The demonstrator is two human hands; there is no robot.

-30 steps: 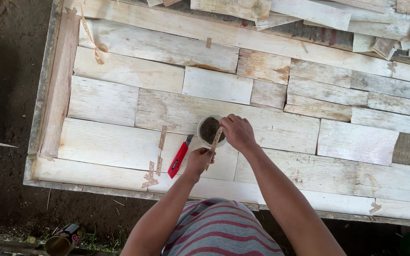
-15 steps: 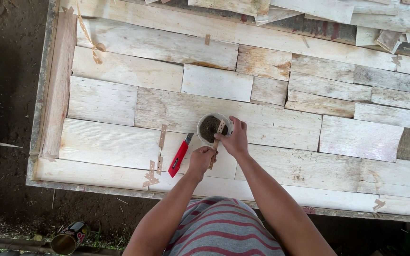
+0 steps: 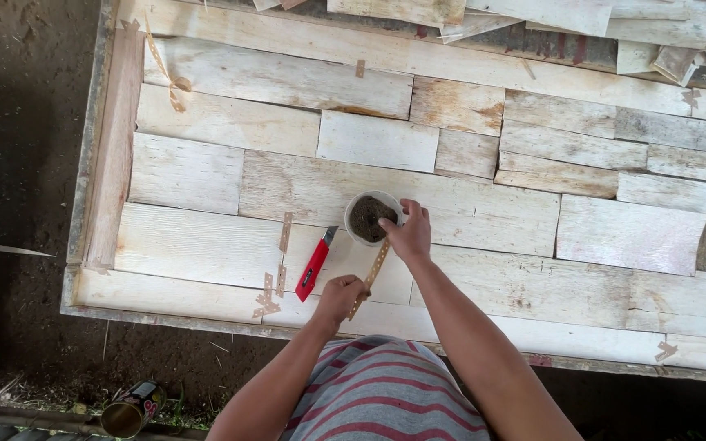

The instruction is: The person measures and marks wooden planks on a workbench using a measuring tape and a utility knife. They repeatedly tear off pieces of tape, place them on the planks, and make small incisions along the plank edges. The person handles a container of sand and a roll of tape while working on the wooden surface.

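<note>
at the centre of the frame the right hand [image 3: 408,235] rests on the rim of a small white cup [image 3: 372,217] of dark stuff, fingers curled over it, pinching the upper end of a perforated tape strip [image 3: 372,276]. the left hand [image 3: 338,296], lower centre, grips the strip's lower end. a red utility knife [image 3: 315,264] lies just left on the pale veneer sheets [image 3: 467,204].

Views: I have one, head-worn, nothing to cross-check against.
Position: above the person's striped shirt [image 3: 386,392], over the near edge of the wood panel [image 3: 484,204].
Facing: almost straight down, far panel edge at frame top.
Range: about arm's length; left hand [image 3: 338,296] and right hand [image 3: 407,233] sit near centre.
Coverage: most of the panel, dirt floor [image 3: 18,163] down the left.
Cut off: panel's right end.
</note>
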